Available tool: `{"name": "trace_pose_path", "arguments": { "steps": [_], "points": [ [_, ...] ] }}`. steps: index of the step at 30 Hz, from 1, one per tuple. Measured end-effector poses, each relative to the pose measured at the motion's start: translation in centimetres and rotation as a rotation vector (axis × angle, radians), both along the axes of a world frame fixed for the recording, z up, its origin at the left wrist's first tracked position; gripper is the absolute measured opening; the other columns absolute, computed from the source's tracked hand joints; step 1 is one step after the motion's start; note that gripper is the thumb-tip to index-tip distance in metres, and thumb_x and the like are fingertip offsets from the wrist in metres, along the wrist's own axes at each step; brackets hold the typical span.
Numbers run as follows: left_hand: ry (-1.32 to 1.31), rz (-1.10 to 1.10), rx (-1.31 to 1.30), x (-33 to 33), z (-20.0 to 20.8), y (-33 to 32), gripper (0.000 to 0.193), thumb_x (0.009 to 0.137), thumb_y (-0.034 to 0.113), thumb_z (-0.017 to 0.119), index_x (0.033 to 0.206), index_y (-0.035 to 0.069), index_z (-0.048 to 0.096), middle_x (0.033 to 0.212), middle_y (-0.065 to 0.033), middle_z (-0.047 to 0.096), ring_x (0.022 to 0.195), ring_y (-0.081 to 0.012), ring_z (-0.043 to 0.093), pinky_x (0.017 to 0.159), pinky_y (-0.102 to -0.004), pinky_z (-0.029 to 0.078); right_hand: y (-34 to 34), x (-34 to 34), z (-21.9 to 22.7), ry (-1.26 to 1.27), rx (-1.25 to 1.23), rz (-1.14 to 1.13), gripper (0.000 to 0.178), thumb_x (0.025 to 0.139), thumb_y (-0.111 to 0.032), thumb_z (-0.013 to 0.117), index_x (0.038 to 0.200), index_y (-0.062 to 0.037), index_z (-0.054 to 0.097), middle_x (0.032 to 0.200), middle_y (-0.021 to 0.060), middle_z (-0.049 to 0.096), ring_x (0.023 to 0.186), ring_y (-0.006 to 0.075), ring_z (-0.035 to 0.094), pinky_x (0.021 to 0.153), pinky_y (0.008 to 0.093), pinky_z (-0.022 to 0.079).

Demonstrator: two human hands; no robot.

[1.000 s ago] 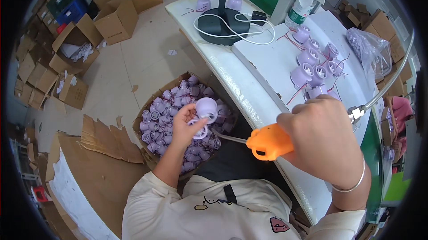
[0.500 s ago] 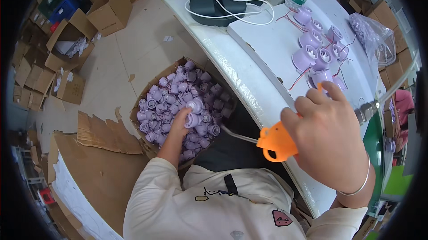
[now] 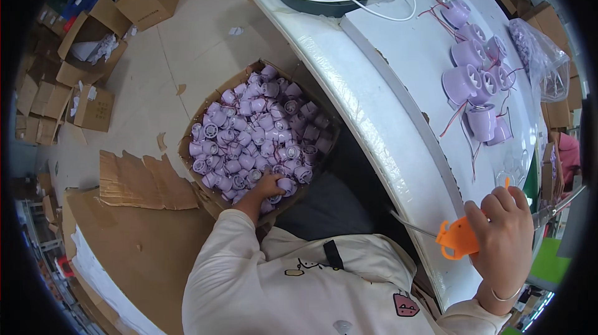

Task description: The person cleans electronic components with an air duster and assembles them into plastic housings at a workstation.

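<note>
Head view: the left hand touches a purple cup among others in the box, its grip too hidden to tell; the right hand holds an orange air gun above the table.

Over on the left, I'm seeing a pale tiled floor spreading out, open cardboard boxes sitting at its far side. A white surface is running along the right, light gleaming on its left edge.
</note>
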State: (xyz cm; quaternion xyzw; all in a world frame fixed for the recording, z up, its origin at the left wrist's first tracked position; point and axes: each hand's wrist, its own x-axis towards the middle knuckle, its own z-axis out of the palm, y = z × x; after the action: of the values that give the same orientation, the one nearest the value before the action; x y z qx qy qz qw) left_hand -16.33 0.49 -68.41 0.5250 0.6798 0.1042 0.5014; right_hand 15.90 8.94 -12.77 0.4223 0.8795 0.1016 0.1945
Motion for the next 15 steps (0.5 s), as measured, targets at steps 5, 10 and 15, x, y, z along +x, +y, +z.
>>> {"name": "trace_pose_path", "arguments": {
  "steps": [5,10,15],
  "points": [
    [-0.007,-0.079,-0.126,0.2,-1.1,0.4,0.066,0.056,0.034,0.080,0.119,0.021,0.065,0.117,-0.0239,0.061,0.121,-0.0430,0.045,0.100,-0.0437,0.044,0.6,-0.5,0.1,0.000,-0.022,-0.026,0.041,0.052,-0.001,0.072,0.093,-0.0030,0.065,0.076,0.0075,0.052,0.084,0.0267,0.056,0.086,0.0472,0.046],
    [0.185,-0.108,-0.080,2.5,2.1,2.3,0.059,0.056,0.033,0.081,0.111,0.015,0.069,0.095,-0.0191,0.066,0.108,-0.0358,0.057,0.091,-0.0391,0.049,1.2,-1.0,-0.3,-0.010,-0.035,-0.026,0.044,0.052,-0.002,0.073,0.094,-0.0035,0.064,0.076,0.0075,0.052,0.083,0.0263,0.056,0.085,0.0468,0.046],
    [0.150,-0.167,0.037,1.0,-1.5,0.6,0.056,0.056,0.034,0.081,0.105,0.011,0.069,0.086,-0.0158,0.066,0.091,-0.0316,0.060,0.082,-0.0385,0.050,1.7,-1.3,-0.7,0.010,-0.008,0.022,0.043,0.051,-0.002,0.074,0.093,-0.0043,0.064,0.075,0.0071,0.051,0.082,0.0261,0.055,0.083,0.0462,0.046]
  ]
}}
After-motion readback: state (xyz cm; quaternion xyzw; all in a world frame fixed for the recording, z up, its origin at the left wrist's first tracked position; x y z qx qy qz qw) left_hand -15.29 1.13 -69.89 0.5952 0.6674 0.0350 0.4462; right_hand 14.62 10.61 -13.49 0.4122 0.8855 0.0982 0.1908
